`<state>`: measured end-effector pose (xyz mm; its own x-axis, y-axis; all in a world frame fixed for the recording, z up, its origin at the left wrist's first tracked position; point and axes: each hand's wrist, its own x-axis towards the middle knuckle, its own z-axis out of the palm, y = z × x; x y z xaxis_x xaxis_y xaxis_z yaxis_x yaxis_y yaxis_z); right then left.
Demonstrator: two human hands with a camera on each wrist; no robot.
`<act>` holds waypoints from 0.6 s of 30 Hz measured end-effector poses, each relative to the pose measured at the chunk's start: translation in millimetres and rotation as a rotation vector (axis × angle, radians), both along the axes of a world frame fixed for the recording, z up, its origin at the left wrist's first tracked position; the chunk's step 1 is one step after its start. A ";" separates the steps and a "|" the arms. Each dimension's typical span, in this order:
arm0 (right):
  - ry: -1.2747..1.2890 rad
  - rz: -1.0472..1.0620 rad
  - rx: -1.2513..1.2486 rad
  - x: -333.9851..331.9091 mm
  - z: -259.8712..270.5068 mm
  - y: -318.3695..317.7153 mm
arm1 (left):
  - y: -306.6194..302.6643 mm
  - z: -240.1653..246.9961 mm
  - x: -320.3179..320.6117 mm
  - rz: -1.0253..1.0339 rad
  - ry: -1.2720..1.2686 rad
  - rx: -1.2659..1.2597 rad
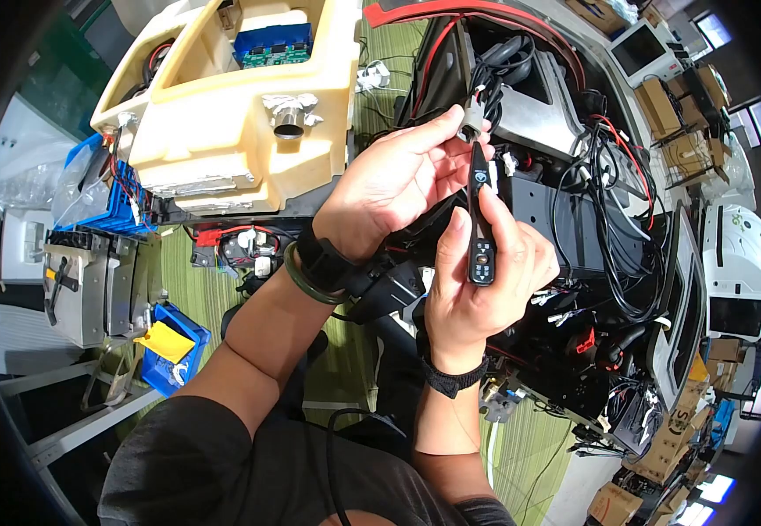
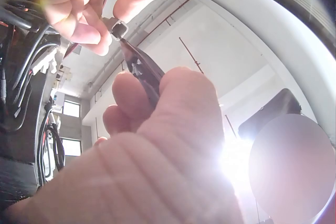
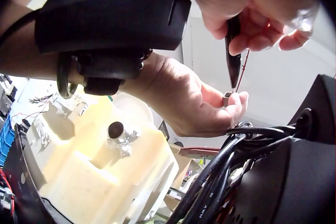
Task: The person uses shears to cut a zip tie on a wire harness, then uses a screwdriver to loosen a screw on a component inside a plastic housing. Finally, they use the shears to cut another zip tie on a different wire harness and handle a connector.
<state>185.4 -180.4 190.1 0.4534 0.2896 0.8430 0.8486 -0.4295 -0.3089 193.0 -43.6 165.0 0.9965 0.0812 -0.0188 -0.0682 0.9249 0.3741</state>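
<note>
A small grey cable connector (image 1: 472, 121) is pinched between the thumb and fingers of my left hand (image 1: 385, 186), its mouth facing me. My right hand (image 1: 490, 285) grips a slim black pen-shaped tool (image 1: 483, 250) with small printed marks and a round spot near its back end. In the left wrist view the tapered tip of the black tool (image 2: 139, 65) meets the mouth of the grey connector (image 2: 119, 27). Black cables (image 1: 505, 66) run behind the connector. From the right wrist view, the tool (image 3: 233, 58) points down at the connector.
An open machine chassis (image 1: 564, 219) full of black cables lies right of and beneath my hands. On the left stands a cream foam-like housing (image 1: 231, 149) with a metal pipe stub (image 1: 289, 124). A blue bin (image 1: 174, 351) sits on the floor at lower left.
</note>
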 end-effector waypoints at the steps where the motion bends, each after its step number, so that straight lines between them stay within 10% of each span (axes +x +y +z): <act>1: -0.002 0.000 0.000 0.2 -0.1 0.1 | -0.1 0.0 0.0 0.001 0.004 0.003; 18: 0.001 0.006 0.005 -0.2 0.3 -0.2 | -1.0 3.1 -1.1 0.011 0.018 0.009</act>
<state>185.2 -180.6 190.4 0.4523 0.2878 0.8442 0.8509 -0.4227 -0.3118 191.9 -44.6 168.1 0.9950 0.0928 -0.0358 -0.0721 0.9206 0.3837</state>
